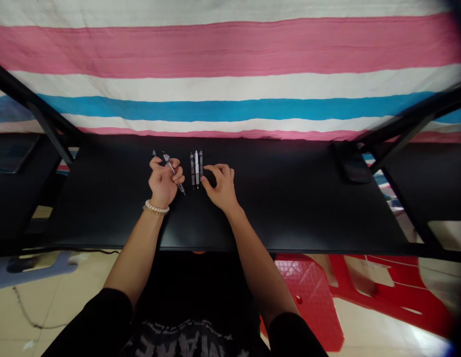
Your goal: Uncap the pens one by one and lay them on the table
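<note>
My left hand (164, 182) is turned palm up over the black table, its fingers wrapped round a clear-and-dark pen (180, 187) that slants down to the right. The tip of another pen (154, 153) shows just beyond its fingers; the rest is hidden. To the right, three pens lie side by side, a white one (196, 169) between two dark ones (192, 170). The right-hand dark pen (201, 161) is beside my right hand (222, 187), whose thumb and forefinger are apart around its edge, the thumb tip at the pen.
The black table (308, 208) has metal frame bars at both sides. A dark phone-like object (351, 162) lies at the right. A striped cloth (230, 49) hangs behind. Red plastic stools (308, 297) stand below the front edge, and a dark cable runs at the left.
</note>
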{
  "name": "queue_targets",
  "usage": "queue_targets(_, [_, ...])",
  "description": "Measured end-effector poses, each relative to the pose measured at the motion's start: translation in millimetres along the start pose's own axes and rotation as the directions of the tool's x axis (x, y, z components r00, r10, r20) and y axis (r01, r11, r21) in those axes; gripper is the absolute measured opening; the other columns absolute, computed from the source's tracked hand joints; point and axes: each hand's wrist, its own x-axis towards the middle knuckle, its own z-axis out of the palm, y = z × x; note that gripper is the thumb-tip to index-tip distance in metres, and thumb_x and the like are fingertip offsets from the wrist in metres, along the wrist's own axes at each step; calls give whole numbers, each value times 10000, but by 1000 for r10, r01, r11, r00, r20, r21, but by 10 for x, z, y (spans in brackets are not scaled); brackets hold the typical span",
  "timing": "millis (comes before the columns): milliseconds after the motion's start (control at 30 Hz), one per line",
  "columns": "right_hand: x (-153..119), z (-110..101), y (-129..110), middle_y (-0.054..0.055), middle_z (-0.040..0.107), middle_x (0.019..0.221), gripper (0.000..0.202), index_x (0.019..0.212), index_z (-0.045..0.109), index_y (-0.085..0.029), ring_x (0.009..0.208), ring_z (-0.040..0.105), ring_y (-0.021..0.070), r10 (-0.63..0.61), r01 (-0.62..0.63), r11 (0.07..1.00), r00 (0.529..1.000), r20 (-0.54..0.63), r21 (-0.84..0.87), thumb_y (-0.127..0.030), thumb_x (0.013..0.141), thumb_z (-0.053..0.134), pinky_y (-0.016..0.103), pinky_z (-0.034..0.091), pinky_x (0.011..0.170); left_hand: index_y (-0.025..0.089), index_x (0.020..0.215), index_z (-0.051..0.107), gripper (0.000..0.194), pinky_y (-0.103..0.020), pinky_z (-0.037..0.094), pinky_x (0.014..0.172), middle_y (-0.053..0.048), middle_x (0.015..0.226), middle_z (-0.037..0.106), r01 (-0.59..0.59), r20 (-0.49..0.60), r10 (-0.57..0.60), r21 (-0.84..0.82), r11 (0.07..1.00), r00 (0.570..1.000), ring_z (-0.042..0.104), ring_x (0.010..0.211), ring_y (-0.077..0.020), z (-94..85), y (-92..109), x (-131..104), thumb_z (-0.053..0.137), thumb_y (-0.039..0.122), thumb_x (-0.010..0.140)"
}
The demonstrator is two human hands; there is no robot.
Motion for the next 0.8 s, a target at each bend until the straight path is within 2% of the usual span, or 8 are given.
queue_targets(33, [-9,11,6,154,605,1338,317,1232,703,-222,1233,537,328,-22,23,999,999,23,-49,-325,937,650,495,437,1055,284,945,422,307,-216,358,539,28,884,496,-97,-44,104,128,987,994,414,571,-83,-18,-41,21,667,276,760])
queue_targets(100, [-24,36,17,160,491,1510,367,1302,683,-239,1361,457,363,-53,65,990,994,99,-123,-348,953,650,532,414,1095,291,1029,422,429,-251,463,685,-5,1049,510,-235,-85,301,443,865,950,521,737,-111,-66,-123,54,674,166,706])
queue_targets(167, [-31,59,25,148,452,1567,383,1343,660,-246,1397,440,365,-71,100,982,981,179,-157,-358,978,623,547,415,1104,261,1120,459,459,-320,510,837,-71,1199,492,-276,-54,435,702,657,899,572,927,-171,-118,-184,73,650,144,720])
queue_targets(267, [-30,80,29,155,507,1526,380,1353,648,-233,1369,478,358,-66,104,979,974,216,-173,-354,996,598,555,433,1092,188,1306,487,576,-404,498,983,-163,1390,395,-261,1,548,880,397,837,553,1156,-265,-189,-217,86,626,137,750])
queue_targets(367, [-26,79,18,163,554,1461,334,1298,673,-225,1330,501,356,-63,96,981,979,192,-168,-348,997,597,541,453,1070,167,1459,433,728,-477,419,1113,-198,1495,308,-171,-4,571,952,253,821,459,1331,-341,-248,-220,109,637,139,761])
queue_targets(500, [-24,57,-9,160,588,1348,250,1174,715,-209,1231,531,340,-63,88,986,983,171,-143,-340,992,604,490,478,1030,133,1479,464,738,-592,320,1174,-237,1504,337,-45,-15,502,993,106,865,409,1370,-424,-307,-255,151,668,177,770])
queue_targets(633, [-26,51,-20,151,602,1156,221,1120,719,-196,1046,557,308,-41,64,989,986,164,-135,-322,979,607,462,502,955,118,1476,480,699,-662,336,1123,-265,1493,369,21,-53,474,997,72,879,411,1353,-467,-338,-292,174,622,146,792])
queue_targets(800, [-23,62,-4,139,595,1076,211,1075,710,-176,996,568,281,-28,46,993,986,164,-109,-249,991,531,411,510,913,122,1376,600,534,-658,380,1072,-259,1431,451,49,-62,454,998,40,889,458,1296,-452,-367,-284,183,540,116,846])
